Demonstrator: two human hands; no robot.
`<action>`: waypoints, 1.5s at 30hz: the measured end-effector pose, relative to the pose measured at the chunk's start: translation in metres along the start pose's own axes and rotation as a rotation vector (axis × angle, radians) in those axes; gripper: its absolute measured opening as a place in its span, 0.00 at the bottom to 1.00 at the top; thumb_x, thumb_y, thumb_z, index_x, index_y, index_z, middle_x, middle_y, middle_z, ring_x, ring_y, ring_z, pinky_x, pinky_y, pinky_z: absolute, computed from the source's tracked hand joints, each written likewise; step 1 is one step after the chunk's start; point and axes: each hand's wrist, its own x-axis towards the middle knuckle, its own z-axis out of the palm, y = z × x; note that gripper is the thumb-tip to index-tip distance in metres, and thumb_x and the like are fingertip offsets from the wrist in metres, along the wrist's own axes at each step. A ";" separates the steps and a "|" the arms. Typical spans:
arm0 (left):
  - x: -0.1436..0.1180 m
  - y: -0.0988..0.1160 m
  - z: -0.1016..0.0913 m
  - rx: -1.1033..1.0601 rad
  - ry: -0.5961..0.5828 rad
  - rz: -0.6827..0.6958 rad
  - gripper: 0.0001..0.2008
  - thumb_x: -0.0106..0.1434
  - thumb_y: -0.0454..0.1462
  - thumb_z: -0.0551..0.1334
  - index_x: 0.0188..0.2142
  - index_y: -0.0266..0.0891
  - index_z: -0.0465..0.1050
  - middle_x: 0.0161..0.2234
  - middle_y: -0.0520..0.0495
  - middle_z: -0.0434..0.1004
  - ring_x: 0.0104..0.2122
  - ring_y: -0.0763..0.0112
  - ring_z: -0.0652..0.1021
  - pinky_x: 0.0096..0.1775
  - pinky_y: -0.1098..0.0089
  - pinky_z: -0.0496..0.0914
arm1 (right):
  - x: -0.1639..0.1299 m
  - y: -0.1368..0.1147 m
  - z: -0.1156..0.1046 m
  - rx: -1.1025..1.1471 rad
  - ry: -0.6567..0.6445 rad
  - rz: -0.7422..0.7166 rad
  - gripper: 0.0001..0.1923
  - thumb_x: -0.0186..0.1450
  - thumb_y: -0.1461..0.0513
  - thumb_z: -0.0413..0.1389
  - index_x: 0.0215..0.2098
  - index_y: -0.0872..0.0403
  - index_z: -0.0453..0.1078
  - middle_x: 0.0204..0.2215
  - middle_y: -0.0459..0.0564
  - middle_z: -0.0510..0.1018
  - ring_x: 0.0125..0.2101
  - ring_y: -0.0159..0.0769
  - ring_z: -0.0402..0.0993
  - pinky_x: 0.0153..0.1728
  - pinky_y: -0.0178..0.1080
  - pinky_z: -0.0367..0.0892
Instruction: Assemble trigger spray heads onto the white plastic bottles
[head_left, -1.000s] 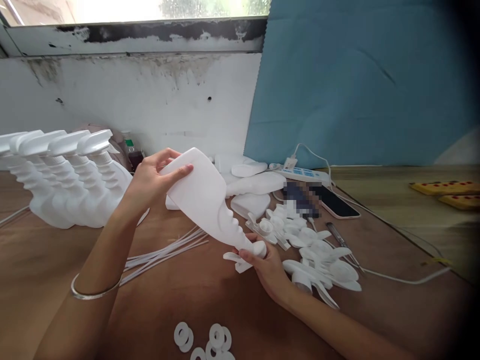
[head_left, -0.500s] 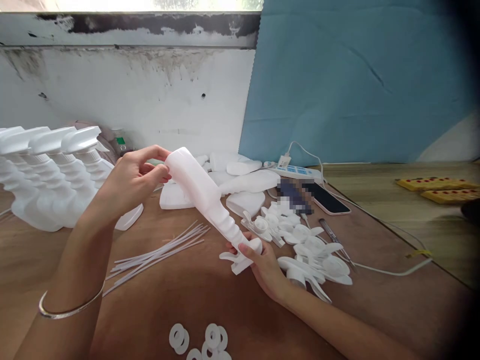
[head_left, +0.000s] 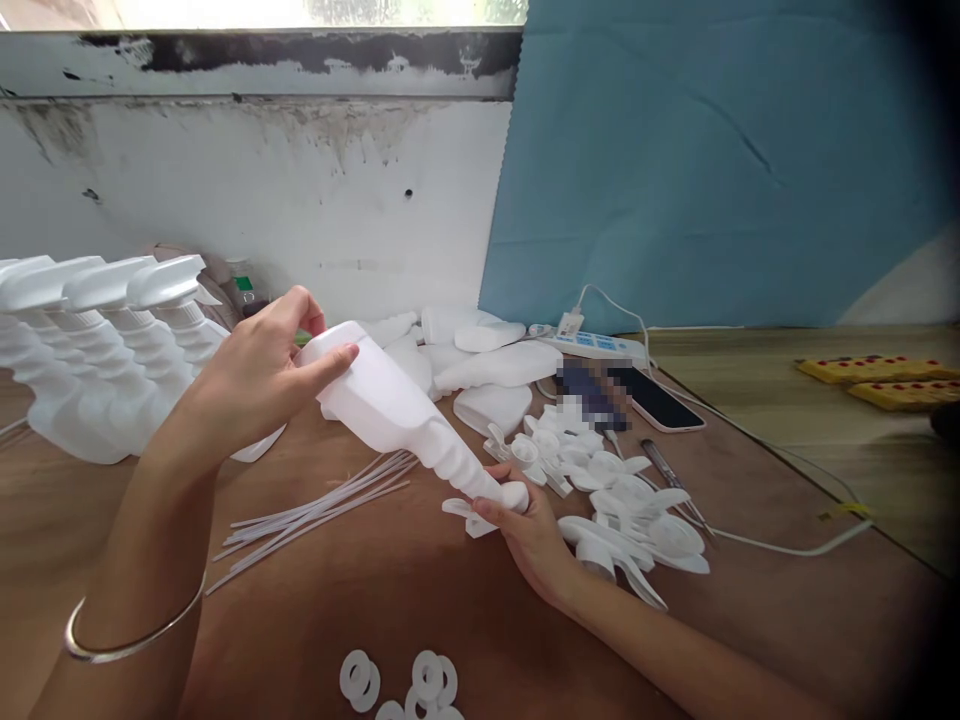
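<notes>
A white spray bottle [head_left: 386, 395] is held aslant above the table, its base up to the left and its ribbed neck down to the right. My left hand [head_left: 259, 375] grips the base, thumb on the near side and fingers curled behind. At the neck end, my right hand [head_left: 529, 520] is closed around the white trigger spray head [head_left: 469, 517], partly hiding it. Thin white tubes [head_left: 315, 510] lie on the table below the bottle. Several loose spray heads [head_left: 607, 490] are piled beside my right hand.
Spray bottles [head_left: 112, 370] with heads on stand in a row at left. More white bottles [head_left: 499, 365] lie at the back. White ring washers [head_left: 427, 680] lie in front. A power strip [head_left: 600, 345], a phone [head_left: 660, 400] and tweezers [head_left: 675, 480] are to the right.
The bottle has rolled about its length and its base has dropped to the left. My left thumb now lies across the base. My right hand keeps its hold at the neck.
</notes>
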 end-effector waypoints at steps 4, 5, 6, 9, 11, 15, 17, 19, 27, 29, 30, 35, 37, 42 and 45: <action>-0.002 -0.006 -0.005 -0.278 -0.162 0.064 0.14 0.52 0.47 0.60 0.37 0.47 0.63 0.18 0.54 0.68 0.17 0.69 0.69 0.17 0.71 0.59 | 0.000 -0.003 0.001 0.010 -0.036 0.021 0.14 0.51 0.56 0.62 0.32 0.54 0.68 0.27 0.45 0.73 0.28 0.32 0.67 0.29 0.35 0.63; -0.002 -0.007 -0.006 -0.337 -0.199 0.091 0.15 0.53 0.46 0.60 0.39 0.48 0.64 0.20 0.53 0.71 0.19 0.68 0.71 0.18 0.71 0.61 | 0.000 -0.004 0.001 0.025 -0.042 0.030 0.15 0.52 0.55 0.62 0.33 0.55 0.68 0.28 0.46 0.74 0.29 0.32 0.67 0.30 0.35 0.63; -0.003 -0.008 -0.007 -0.380 -0.229 0.116 0.16 0.53 0.45 0.60 0.42 0.50 0.64 0.23 0.52 0.74 0.22 0.67 0.74 0.19 0.70 0.64 | 0.000 -0.005 0.002 0.042 -0.045 0.037 0.15 0.52 0.55 0.62 0.33 0.55 0.68 0.30 0.47 0.75 0.30 0.32 0.68 0.31 0.35 0.63; -0.002 -0.010 -0.010 -0.444 -0.237 0.174 0.17 0.52 0.42 0.62 0.43 0.51 0.65 0.32 0.51 0.76 0.31 0.64 0.77 0.28 0.66 0.71 | 0.000 -0.006 0.002 0.093 -0.067 0.060 0.14 0.53 0.54 0.61 0.34 0.55 0.69 0.31 0.48 0.75 0.30 0.33 0.68 0.31 0.36 0.64; -0.001 -0.010 -0.010 -0.464 -0.200 0.200 0.16 0.50 0.39 0.63 0.40 0.51 0.67 0.35 0.51 0.75 0.36 0.64 0.76 0.34 0.64 0.72 | 0.001 -0.005 0.001 0.112 -0.097 0.061 0.13 0.55 0.54 0.59 0.34 0.54 0.69 0.30 0.48 0.75 0.31 0.33 0.69 0.32 0.36 0.64; 0.001 -0.010 -0.007 -0.486 -0.072 0.234 0.14 0.48 0.35 0.61 0.35 0.52 0.68 0.38 0.52 0.72 0.39 0.64 0.74 0.42 0.61 0.70 | 0.002 -0.003 -0.001 0.105 -0.112 0.069 0.14 0.57 0.52 0.56 0.35 0.53 0.70 0.30 0.48 0.75 0.31 0.34 0.70 0.32 0.36 0.65; 0.000 -0.009 -0.006 -0.441 -0.006 0.230 0.12 0.49 0.35 0.60 0.33 0.53 0.68 0.37 0.51 0.71 0.40 0.64 0.73 0.41 0.60 0.70 | 0.002 -0.002 -0.002 0.102 -0.106 0.082 0.15 0.56 0.52 0.57 0.35 0.53 0.70 0.29 0.48 0.75 0.30 0.35 0.70 0.30 0.36 0.65; -0.001 -0.007 -0.006 -0.362 0.039 0.205 0.08 0.50 0.36 0.59 0.31 0.53 0.67 0.36 0.50 0.70 0.36 0.64 0.73 0.36 0.61 0.70 | 0.002 -0.002 -0.003 0.101 -0.107 0.089 0.16 0.56 0.52 0.57 0.36 0.54 0.70 0.30 0.49 0.75 0.30 0.35 0.70 0.29 0.36 0.65; -0.002 0.002 -0.006 -0.307 -0.026 0.051 0.12 0.57 0.51 0.52 0.28 0.51 0.66 0.28 0.50 0.71 0.28 0.65 0.75 0.29 0.65 0.66 | 0.001 -0.003 -0.002 0.057 -0.140 0.053 0.15 0.55 0.52 0.58 0.33 0.56 0.72 0.28 0.49 0.74 0.29 0.34 0.68 0.31 0.36 0.63; -0.002 0.003 -0.005 -0.257 -0.014 -0.010 0.16 0.58 0.54 0.48 0.26 0.49 0.64 0.26 0.50 0.71 0.29 0.64 0.75 0.29 0.65 0.64 | 0.001 -0.003 -0.002 0.012 -0.125 0.043 0.15 0.54 0.53 0.59 0.34 0.56 0.72 0.27 0.48 0.73 0.29 0.33 0.67 0.31 0.35 0.63; -0.003 0.004 -0.005 -0.216 -0.004 -0.042 0.18 0.58 0.55 0.47 0.25 0.48 0.63 0.24 0.50 0.70 0.27 0.63 0.74 0.27 0.65 0.63 | 0.001 -0.003 -0.002 -0.015 -0.115 0.037 0.15 0.54 0.54 0.60 0.34 0.56 0.72 0.26 0.48 0.73 0.29 0.33 0.67 0.30 0.35 0.63; -0.005 0.008 -0.003 -0.009 0.030 -0.095 0.24 0.56 0.58 0.48 0.20 0.41 0.56 0.17 0.52 0.61 0.18 0.72 0.63 0.21 0.71 0.56 | -0.001 -0.001 -0.003 -0.115 -0.099 -0.012 0.15 0.53 0.55 0.61 0.36 0.54 0.72 0.28 0.46 0.74 0.29 0.32 0.66 0.30 0.34 0.62; -0.004 0.006 -0.002 -0.044 0.011 -0.101 0.21 0.56 0.56 0.50 0.23 0.41 0.58 0.18 0.53 0.61 0.18 0.74 0.62 0.20 0.73 0.56 | -0.002 -0.001 -0.003 -0.115 -0.105 -0.004 0.15 0.53 0.56 0.61 0.37 0.53 0.72 0.29 0.46 0.75 0.29 0.32 0.67 0.31 0.34 0.62; -0.001 -0.002 -0.005 -0.503 -0.133 -0.050 0.16 0.51 0.45 0.61 0.37 0.42 0.63 0.29 0.50 0.70 0.22 0.73 0.71 0.18 0.76 0.63 | -0.001 0.000 -0.005 -0.060 -0.140 0.014 0.15 0.55 0.56 0.59 0.39 0.54 0.72 0.30 0.47 0.76 0.30 0.33 0.69 0.32 0.36 0.63; 0.001 -0.008 -0.012 -0.727 -0.239 0.012 0.22 0.48 0.39 0.66 0.43 0.42 0.65 0.38 0.46 0.72 0.29 0.69 0.75 0.23 0.76 0.69 | 0.000 0.002 -0.006 -0.023 -0.177 0.015 0.16 0.56 0.55 0.59 0.39 0.56 0.72 0.28 0.48 0.76 0.30 0.34 0.69 0.33 0.37 0.64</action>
